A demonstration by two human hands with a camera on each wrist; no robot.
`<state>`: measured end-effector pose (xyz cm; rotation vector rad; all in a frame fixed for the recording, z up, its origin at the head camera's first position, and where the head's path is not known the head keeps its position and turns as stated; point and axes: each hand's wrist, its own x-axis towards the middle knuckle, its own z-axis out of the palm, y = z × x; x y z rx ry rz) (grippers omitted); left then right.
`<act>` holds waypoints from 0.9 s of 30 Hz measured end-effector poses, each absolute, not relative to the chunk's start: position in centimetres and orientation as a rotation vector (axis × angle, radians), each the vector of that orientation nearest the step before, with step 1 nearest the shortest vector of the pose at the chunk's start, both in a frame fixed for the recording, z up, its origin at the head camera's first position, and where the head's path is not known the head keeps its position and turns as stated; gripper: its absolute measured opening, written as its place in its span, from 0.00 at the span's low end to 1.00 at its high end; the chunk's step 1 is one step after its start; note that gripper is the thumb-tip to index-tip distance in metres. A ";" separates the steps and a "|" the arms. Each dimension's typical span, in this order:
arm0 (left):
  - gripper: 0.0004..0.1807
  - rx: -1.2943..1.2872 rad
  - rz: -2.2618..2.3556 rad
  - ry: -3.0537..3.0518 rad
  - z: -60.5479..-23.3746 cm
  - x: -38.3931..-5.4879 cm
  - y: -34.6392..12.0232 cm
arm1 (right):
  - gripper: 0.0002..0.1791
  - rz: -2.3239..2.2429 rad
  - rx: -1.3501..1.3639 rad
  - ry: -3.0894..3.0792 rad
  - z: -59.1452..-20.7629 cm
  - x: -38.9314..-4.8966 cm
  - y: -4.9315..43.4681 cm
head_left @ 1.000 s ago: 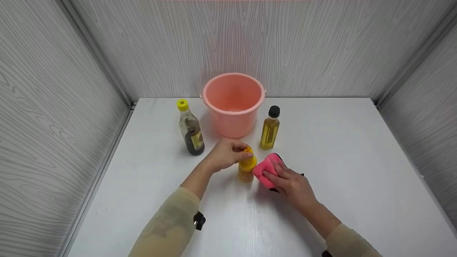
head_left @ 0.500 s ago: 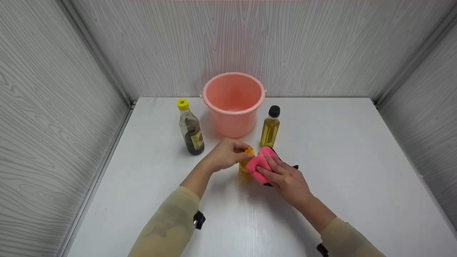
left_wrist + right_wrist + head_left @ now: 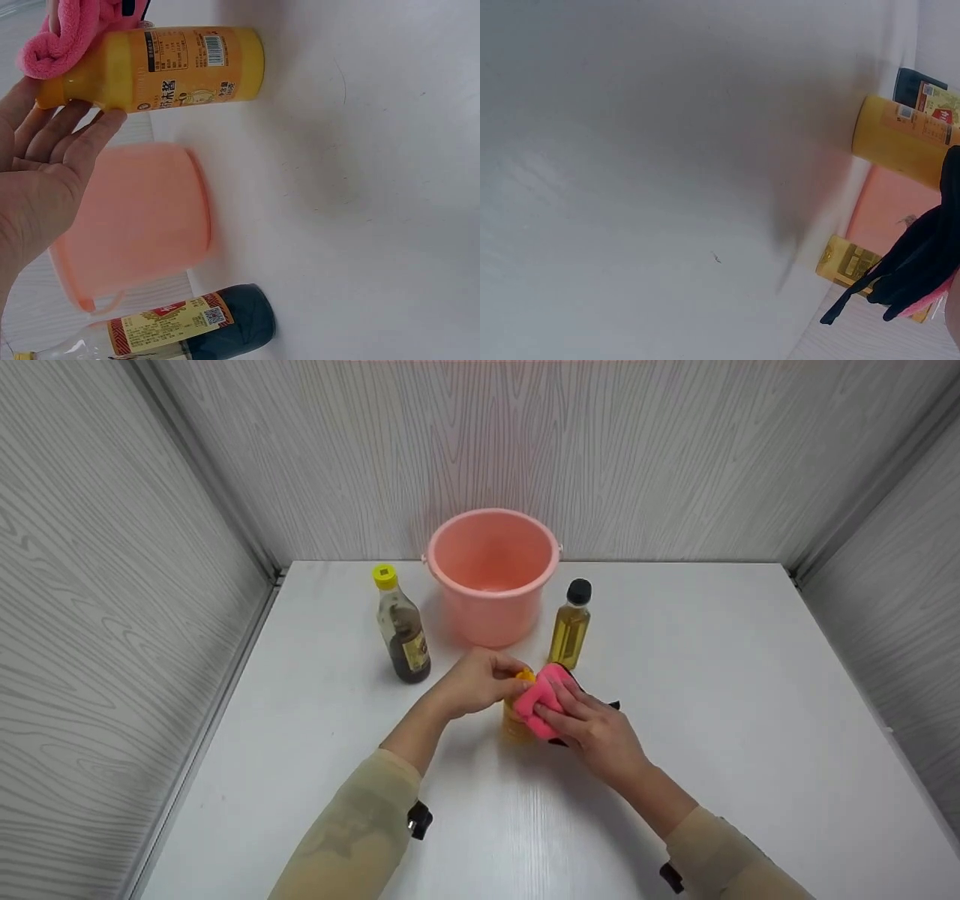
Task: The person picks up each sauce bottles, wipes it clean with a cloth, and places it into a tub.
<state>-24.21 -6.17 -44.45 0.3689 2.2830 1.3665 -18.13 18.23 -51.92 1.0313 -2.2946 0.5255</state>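
My left hand (image 3: 476, 686) pinches the yellow nozzle end of an upright squeeze sauce bottle (image 3: 516, 727) between thumb and fingers. The bottle's orange label (image 3: 180, 67), with a barcode, shows in the left wrist view. In my right hand (image 3: 600, 735) is a pink plush cloth (image 3: 541, 705), held against the bottle's upper right side and hiding part of it. Fingers are spread over the cloth's outer face. Black edging (image 3: 922, 247) of the cloth hangs loose in the right wrist view.
Behind the hands stands a pink bucket (image 3: 491, 619) near the back wall. A dark sauce bottle with a yellow cap (image 3: 405, 641) is left of it. To its right is a black-capped bottle of golden oil (image 3: 570, 634). Grey wood-patterned panels enclose the white table (image 3: 712, 675).
My right hand has moved the pink cloth left and slightly up, onto the sauce bottle's upper side. The left hand keeps its pinch on the nozzle end.
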 end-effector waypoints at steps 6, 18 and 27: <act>0.17 0.382 1.385 2.264 -44.3 -24.0 -6.1 | 0.30 0.506 0.995 -2.401 -52.0 -17.8 18.2; 0.19 0.371 1.411 2.241 -44.4 -23.9 -6.1 | 0.30 0.541 0.985 -2.432 -52.4 -17.5 17.8; 0.19 0.387 1.415 2.228 -44.5 -24.2 -6.4 | 0.32 0.567 0.979 -2.484 -52.6 -17.3 17.6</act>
